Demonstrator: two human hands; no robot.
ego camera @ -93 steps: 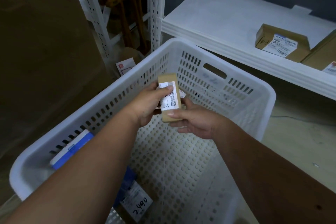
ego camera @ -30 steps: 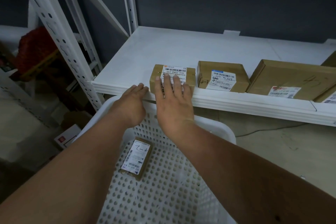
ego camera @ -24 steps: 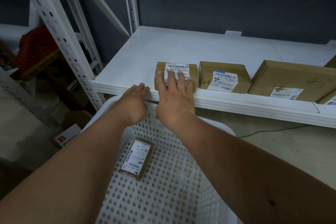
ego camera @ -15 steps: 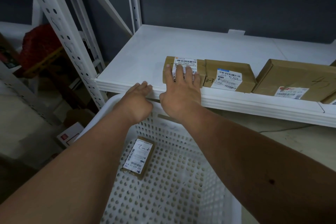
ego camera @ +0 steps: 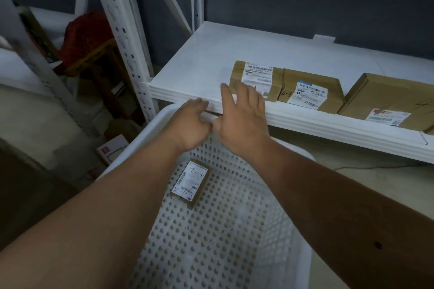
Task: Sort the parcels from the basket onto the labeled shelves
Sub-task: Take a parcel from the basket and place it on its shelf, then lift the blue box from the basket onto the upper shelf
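Note:
A small brown parcel (ego camera: 256, 78) with a white barcode label lies on the white shelf (ego camera: 211, 58), pushed against a second parcel (ego camera: 310, 89) marked 4-3. My right hand (ego camera: 242, 115) hovers just in front of it with fingers straight, holding nothing. My left hand (ego camera: 190, 122) rests with straight fingers on the far rim of the white perforated basket (ego camera: 234, 230), at the shelf's front edge. Inside the basket lies one small parcel (ego camera: 190, 183) with a label marked 4-2.
A larger flat parcel (ego camera: 394, 101) sits further right on the shelf. White perforated shelf uprights (ego camera: 122, 30) stand at the left. Behind them are a red object (ego camera: 84, 30), a wooden stool and a small white box (ego camera: 112, 148) on the floor.
My right hand slid the small parcel right against the 4-3 parcel, then lifted off and drew back toward the shelf edge. My left hand stayed on the basket rim.

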